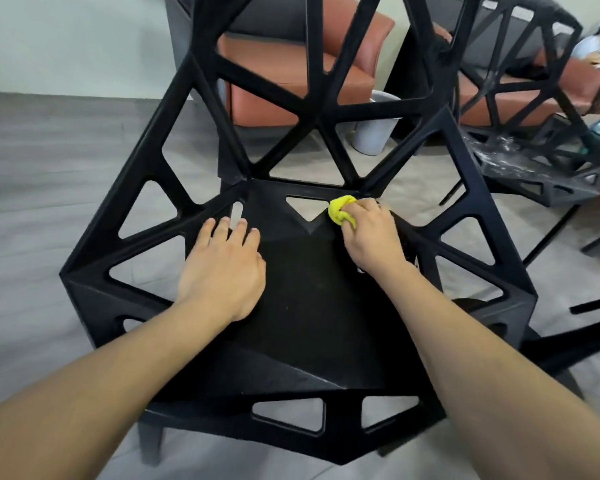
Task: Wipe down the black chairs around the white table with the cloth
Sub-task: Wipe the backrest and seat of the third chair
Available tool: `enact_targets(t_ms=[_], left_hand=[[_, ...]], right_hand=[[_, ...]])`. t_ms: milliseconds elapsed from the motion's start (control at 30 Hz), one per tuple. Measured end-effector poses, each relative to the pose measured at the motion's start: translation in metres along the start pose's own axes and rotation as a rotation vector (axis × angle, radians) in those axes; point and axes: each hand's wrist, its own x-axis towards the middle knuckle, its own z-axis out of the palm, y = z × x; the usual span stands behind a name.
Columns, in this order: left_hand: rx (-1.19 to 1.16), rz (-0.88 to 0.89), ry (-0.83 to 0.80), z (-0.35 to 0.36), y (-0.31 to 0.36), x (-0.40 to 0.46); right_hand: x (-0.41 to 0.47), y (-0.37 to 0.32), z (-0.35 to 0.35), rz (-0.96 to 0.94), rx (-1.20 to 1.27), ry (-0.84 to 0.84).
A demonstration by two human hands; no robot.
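2 hands rest on the chair (pixel 312 306) seat, its back facing away. Right hand (pixel 371 237) grips a bunched yellow cloth (pixel 340 209) at the seat's rear right corner. Left hand (pixel 222 268) lies flat, fingers straight, holding nothing.

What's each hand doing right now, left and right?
Left hand: open, fingers flat on the black chair seat.
Right hand: holds the bunched yellow cloth against the seat's back edge.

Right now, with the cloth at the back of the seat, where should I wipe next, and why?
Probably drag the yellow cloth leftward along the seat's back edge: the right hand presses it at the right corner, while the left hand steadies the chair.
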Motion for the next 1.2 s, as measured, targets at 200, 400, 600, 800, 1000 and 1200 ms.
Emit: enact_targets(t_ms=[200, 400, 600, 800, 1000, 1200], left_hand=[[0.008, 0.038, -0.076, -0.002, -0.004, 0.004], [-0.038, 0.194, -0.273, -0.023, -0.034, 0.021], [0.131, 0.235, -0.055, -0.013, -0.059, -0.015], [0.056, 0.208, 0.03, -0.012, -0.051, -0.012], [0.064, 0.233, -0.011, -0.005, -0.06, -0.007], [0.058, 0.238, -0.035, -0.01, -0.057, -0.012]], right_hand=[[-0.071, -0.07, -0.029, -0.303, 0.288, -0.233], [-0.08, -0.057, -0.044, -0.1, 0.299, -0.206], [-0.12, -0.107, -0.052, -0.004, 0.335, -0.136], [-0.201, -0.206, -0.052, -0.069, 0.275, 0.141], [-0.228, -0.162, -0.049, -0.174, 0.222, 0.345], [-0.233, -0.117, -0.058, -0.029, 0.196, 0.423]])
